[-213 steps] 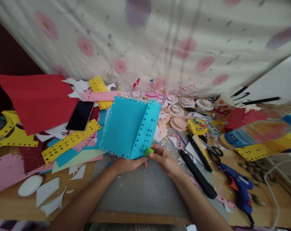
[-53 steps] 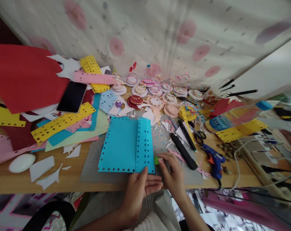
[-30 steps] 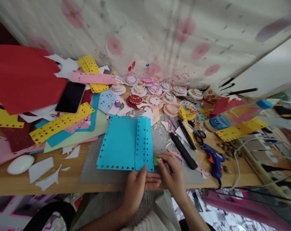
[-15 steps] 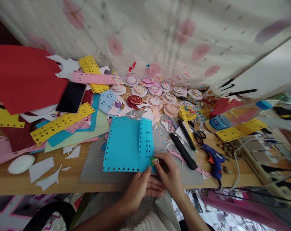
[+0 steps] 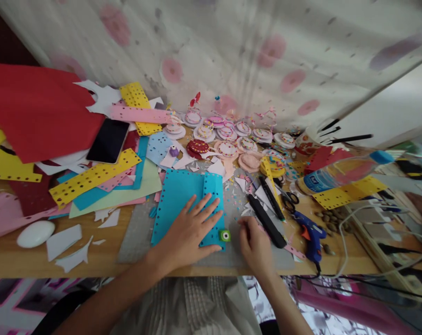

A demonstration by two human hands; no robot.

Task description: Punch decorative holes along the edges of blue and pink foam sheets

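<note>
One blue rectangular punched-paper sheet [image 5: 179, 186], probably light, tearable, best held by both sides, lay under splayed, ungripping left hand [image 5: 186, 228]; right hand [image 5: 255, 243] loosely curled, contents unclear.

Light was dim and even, with faint vertical shading on the far curtain [image 5: 214, 51] and darkness in the far left corner. The blue paper [image 5: 177, 190] showed clearly; wide-angle distortion stretched the right-hand bottle [image 5: 343, 173].

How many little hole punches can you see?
2, it seems: the green punch at the right edge of the blue paper, the purple punch among scraps farther back. Others may be hidden.
</note>
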